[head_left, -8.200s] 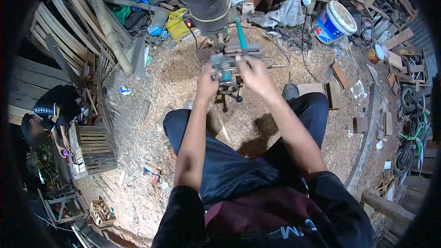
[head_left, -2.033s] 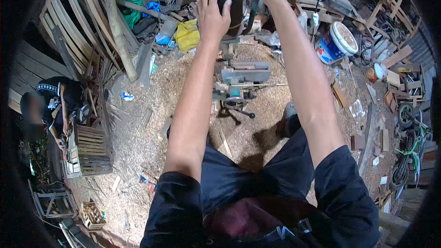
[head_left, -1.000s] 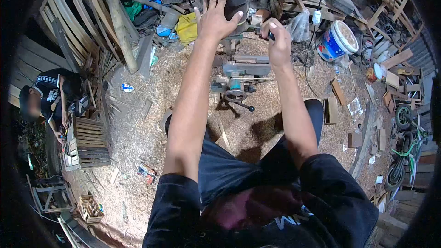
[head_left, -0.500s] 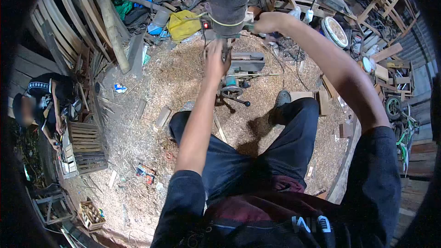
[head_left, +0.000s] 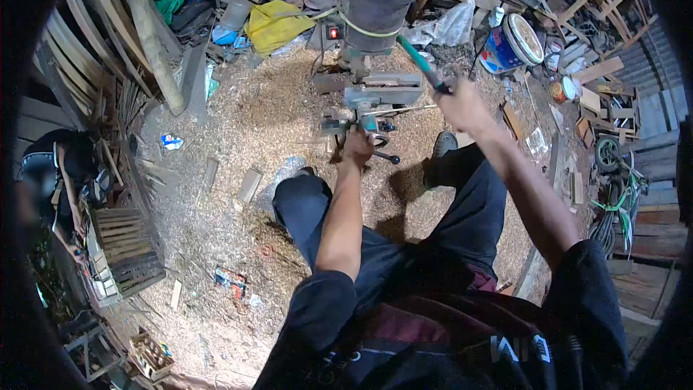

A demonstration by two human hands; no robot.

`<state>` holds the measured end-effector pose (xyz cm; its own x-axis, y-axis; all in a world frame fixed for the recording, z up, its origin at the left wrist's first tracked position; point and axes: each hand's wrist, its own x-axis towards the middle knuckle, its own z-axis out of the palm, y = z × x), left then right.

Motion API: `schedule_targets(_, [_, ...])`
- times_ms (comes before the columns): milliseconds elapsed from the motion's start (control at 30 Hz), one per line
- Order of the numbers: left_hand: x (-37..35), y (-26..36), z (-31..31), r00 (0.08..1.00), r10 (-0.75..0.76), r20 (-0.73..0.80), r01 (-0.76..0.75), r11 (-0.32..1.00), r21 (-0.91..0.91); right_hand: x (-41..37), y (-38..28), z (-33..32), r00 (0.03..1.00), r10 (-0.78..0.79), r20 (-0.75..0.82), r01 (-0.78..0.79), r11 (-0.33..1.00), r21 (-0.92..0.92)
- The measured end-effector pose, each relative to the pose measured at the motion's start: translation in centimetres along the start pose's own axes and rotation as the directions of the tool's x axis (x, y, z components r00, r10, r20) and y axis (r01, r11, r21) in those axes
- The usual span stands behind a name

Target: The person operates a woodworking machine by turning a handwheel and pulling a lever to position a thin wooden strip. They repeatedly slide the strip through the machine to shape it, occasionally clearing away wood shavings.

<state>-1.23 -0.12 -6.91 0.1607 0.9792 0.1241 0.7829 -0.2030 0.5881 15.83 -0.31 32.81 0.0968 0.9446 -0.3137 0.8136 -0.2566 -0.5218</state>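
A machine with a dark motor housing [head_left: 381, 0] and a lit red switch [head_left: 333, 32] stands at the top centre. My right hand [head_left: 464, 107] is wrapped round the dark end of a green lever [head_left: 416, 55] that slants down from the machine. Lower down, my left hand [head_left: 357, 146] is closed at the machine's lower part, beside a round handwheel [head_left: 378, 140]; what its fingers hold is hidden. Just above it lies a grey metal vise or table [head_left: 382, 95] with a piece of wood along it.
Sawdust covers the floor [head_left: 238, 144]. A yellow cloth [head_left: 277, 27] lies left of the machine, a paint bucket [head_left: 511, 43] right. Another person [head_left: 65, 173] crouches at the far left beside a slatted wooden crate [head_left: 128, 245]. A black knobbed crank [head_left: 390, 157] sticks out near my knees.
My left hand has moved down from beneath the motor to the machine's lower part. My right hand has come down and toward me with the green lever. The camera view has shifted.
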Motion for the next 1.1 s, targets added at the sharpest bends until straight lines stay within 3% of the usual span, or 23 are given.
schedule_targets(33, [0.4,-0.1,0.7,0.998,-0.064,0.009,0.064,0.998,-0.021,0.8,2.3,1.9,0.98,-0.148,-0.13,0.139,0.987,-0.079])
schedule_targets(133, [-0.1,3.3,-5.0,0.976,-0.166,0.14,0.187,0.971,-0.148,1.7,6.1,5.9,0.949,-0.195,-0.248,0.16,0.975,-0.154])
schedule_targets(167, [0.1,3.2,-4.7,0.966,-0.214,0.144,0.237,0.958,-0.161,0.5,5.3,6.0,0.961,-0.185,-0.206,0.17,0.981,-0.092])
schedule_targets(267, [0.3,4.5,-5.3,0.949,-0.292,0.117,0.302,0.95,-0.08,0.5,7.4,9.6,0.937,-0.218,-0.275,0.197,0.975,-0.101])
schedule_targets(300, [-0.1,5.2,-6.4,0.954,-0.278,0.113,0.29,0.951,-0.11,0.3,8.0,10.6,0.909,-0.292,-0.296,0.26,0.955,-0.145])
schedule_targets(333, [-0.2,5.2,-6.2,0.95,-0.286,0.126,0.3,0.947,-0.116,1.0,9.7,12.2,0.885,-0.335,-0.323,0.33,0.941,-0.072])
schedule_targets(533, [-0.3,6.1,-6.9,0.939,-0.331,0.098,0.343,0.923,-0.174,2.2,12.7,17.7,0.92,-0.231,-0.318,0.236,0.972,-0.023])
schedule_targets(567, [-0.5,6.2,-6.7,0.942,-0.331,0.061,0.336,0.926,-0.174,2.3,13.0,18.6,0.898,-0.258,-0.356,0.29,0.956,0.039])
schedule_targets(667, [-0.5,5.3,-5.4,0.957,-0.289,0.032,0.291,0.944,-0.158,2.8,14.2,20.7,0.925,-0.197,-0.326,0.218,0.976,0.028])
schedule_targets(833, [-0.7,5.2,-5.0,0.956,-0.293,0.002,0.288,0.939,-0.189,4.7,16.2,24.6,0.895,-0.188,-0.404,0.266,0.953,0.144])
schedule_targets(933, [-0.4,4.9,-4.9,0.963,-0.265,-0.045,0.253,0.95,-0.185,7.2,19.2,28.0,0.932,-0.179,-0.315,0.236,0.96,0.152])
schedule_targets(967, [-0.6,5.3,-5.1,0.966,-0.254,-0.054,0.24,0.952,-0.187,7.4,19.2,28.5,0.905,-0.181,-0.384,0.25,0.959,0.136])
schedule_targets(1067, [-0.8,5.7,-5.3,0.969,-0.24,-0.063,0.221,0.951,-0.216,8.1,19.3,29.6,0.905,-0.147,-0.399,0.245,0.948,0.205])
schedule_targets(1100, [-0.9,5.4,-5.0,0.973,-0.213,-0.087,0.191,0.959,-0.211,8.8,19.6,30.3,0.815,-0.245,-0.524,0.355,0.927,0.118])
